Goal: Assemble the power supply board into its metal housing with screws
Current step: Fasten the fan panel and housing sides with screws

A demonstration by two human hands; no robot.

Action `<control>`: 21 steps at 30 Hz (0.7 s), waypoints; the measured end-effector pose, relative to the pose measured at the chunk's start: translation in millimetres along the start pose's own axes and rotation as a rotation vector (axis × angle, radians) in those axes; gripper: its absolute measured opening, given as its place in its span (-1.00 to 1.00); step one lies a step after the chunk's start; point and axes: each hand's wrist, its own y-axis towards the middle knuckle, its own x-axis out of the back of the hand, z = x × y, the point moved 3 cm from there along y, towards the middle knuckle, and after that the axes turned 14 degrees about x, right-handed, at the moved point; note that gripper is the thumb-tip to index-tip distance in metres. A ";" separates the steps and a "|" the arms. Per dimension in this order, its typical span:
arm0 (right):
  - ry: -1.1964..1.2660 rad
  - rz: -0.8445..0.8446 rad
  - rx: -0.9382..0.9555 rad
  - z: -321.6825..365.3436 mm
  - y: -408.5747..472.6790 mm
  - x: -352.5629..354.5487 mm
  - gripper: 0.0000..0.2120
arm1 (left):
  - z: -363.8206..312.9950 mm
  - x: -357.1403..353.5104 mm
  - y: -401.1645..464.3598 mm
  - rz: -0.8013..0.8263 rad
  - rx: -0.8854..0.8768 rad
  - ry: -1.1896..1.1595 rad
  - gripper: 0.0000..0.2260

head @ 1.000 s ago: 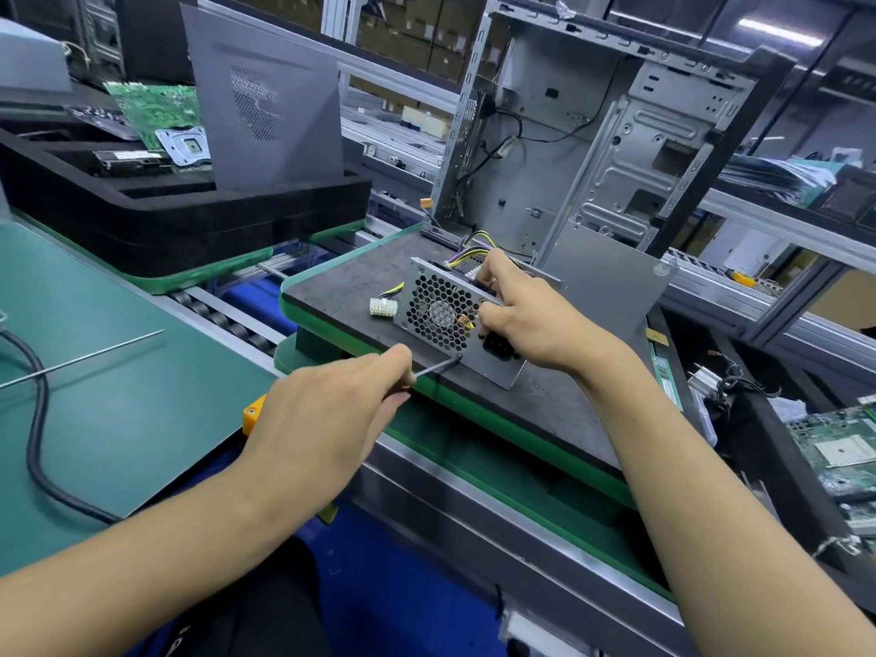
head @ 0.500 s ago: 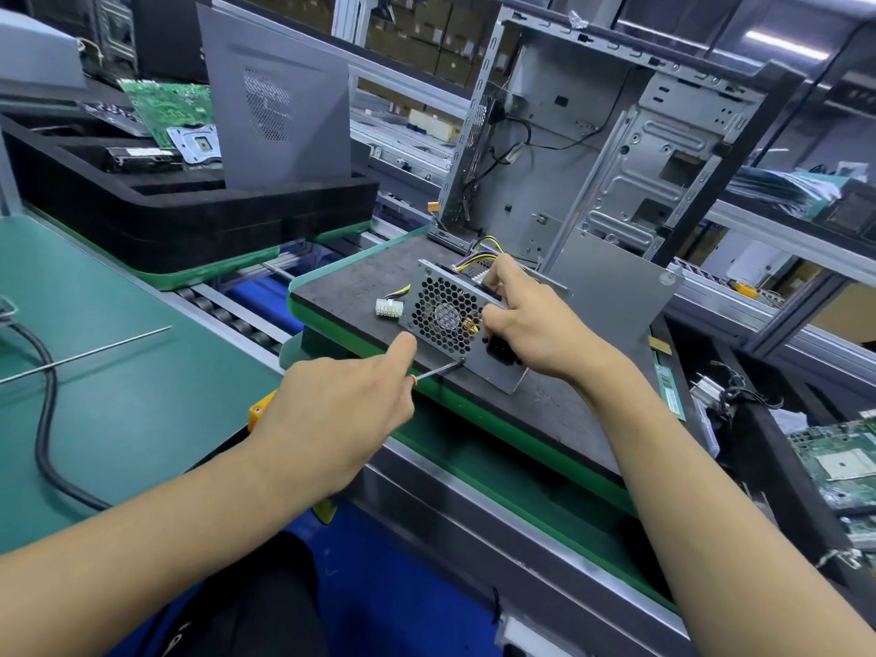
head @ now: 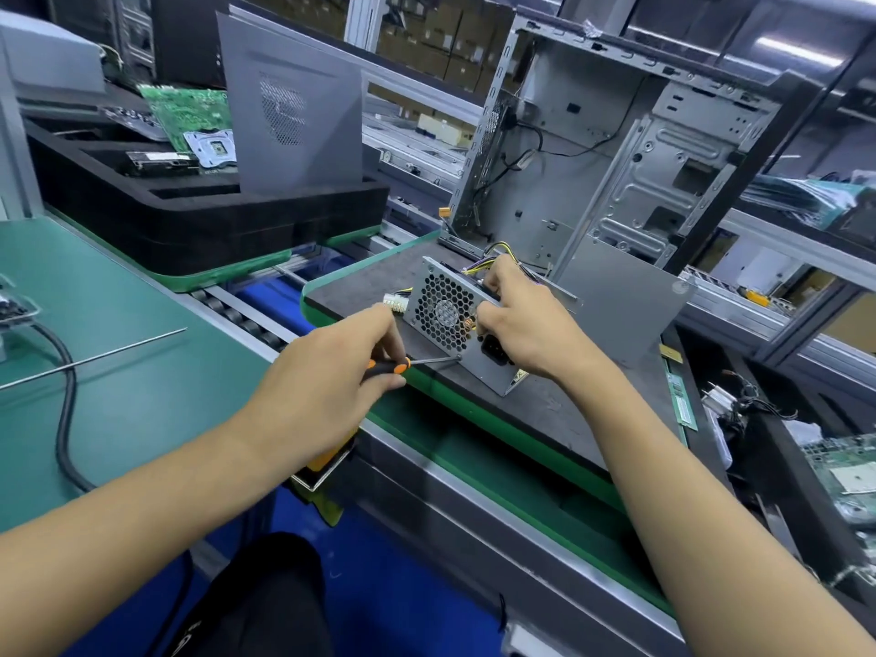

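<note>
**Inspector:** Report the position of the power supply.

**Operator:** The power supply sits on the dark mat of the green-edged pallet, tilted, with its lower corner on the mat. The honeycomb fan grille faces me. Yellow and black wires leave its far side, and a white connector lies on the mat just beside its left edge.

**Inspector:** State of the right hand?

**Operator:** My right hand grips the top of the metal box, fingers curled over its upper edge and thumb against the front face, near the black power socket.

**Inspector:** And the left?

**Operator:** My left hand is closed round a screwdriver with an orange and black handle. The shaft runs to the right, and its tip meets the lower left corner of the front face. Whether a screw sits under the tip I cannot tell.

**Inspector:** Surroundings?

**Operator:** An open computer case stands upright behind the power supply on the same pallet. A grey side panel stands in a black foam tray to the left, with a green circuit board behind it. On the green bench mat lie a thin metal rod and a black cable.
</note>
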 end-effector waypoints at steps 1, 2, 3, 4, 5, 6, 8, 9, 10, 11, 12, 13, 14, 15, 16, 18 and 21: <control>0.003 0.005 -0.005 -0.3 0.2 0.4 -0.87 | 3.6 -2.5 0.0 0.058 0.019 -0.021 -0.73; 0.003 0.009 -0.010 -0.4 0.2 0.7 -0.87 | 7.1 -5.8 -0.8 0.102 0.044 -0.004 -0.76; 0.004 0.014 -0.013 -0.3 0.2 0.8 -0.87 | 10.0 -9.1 -2.4 0.135 0.081 0.034 -0.74; 0.006 0.017 -0.014 -0.2 0.2 0.6 -0.86 | 11.9 -12.2 -4.6 0.169 0.123 0.071 -0.69; 0.004 0.020 -0.012 -0.2 0.5 0.7 -0.87 | 12.9 -15.2 -6.7 0.198 0.159 0.087 -0.64; 0.000 0.024 -0.009 -0.5 0.7 0.5 -0.86 | 12.7 -16.9 -8.3 0.214 0.183 0.102 -0.63; -0.003 0.025 -0.003 -1.3 0.9 0.8 -0.86 | 9.5 -17.1 -8.8 0.163 0.188 0.185 -0.68; 0.001 0.026 0.000 -1.6 1.2 1.1 -0.85 | 6.1 -15.7 -9.0 0.104 0.168 0.237 -0.70; 0.006 0.029 0.000 -2.1 1.6 1.2 -0.84 | 2.1 -15.0 -10.7 0.040 0.131 0.277 -0.72; 0.013 0.033 -0.001 -2.6 1.8 1.4 -0.83 | -2.2 -14.5 -12.5 -0.021 0.088 0.310 -0.73; 0.021 0.036 -0.004 -2.9 2.0 1.7 -0.82 | -6.4 -13.9 -14.3 -0.078 0.026 0.339 -0.75; 0.027 0.039 -0.006 -3.0 2.3 1.8 -0.81 | -10.5 -13.5 -17.4 -0.139 -0.056 0.356 -0.79; 0.031 0.042 -0.008 -3.1 2.7 2.4 -0.80 | -15.2 -13.3 -21.2 -0.197 -0.141 0.374 -0.82; 0.033 0.046 -0.011 -3.2 2.8 2.8 -0.80 | -18.8 -14.0 -24.9 -0.237 -0.227 0.415 -0.87; 0.036 0.050 -0.015 -3.3 2.9 2.8 -0.80 | -20.6 -16.3 -28.1 -0.279 -0.305 0.457 -0.87; 0.043 0.050 -0.023 -3.3 3.0 2.7 -0.80 | -19.7 -19.5 -34.9 -0.314 -0.383 0.494 -0.79; 0.032 0.052 -0.032 -3.0 3.1 2.9 -0.81 | -11.7 -13.0 -25.8 -0.241 -0.155 0.258 -0.90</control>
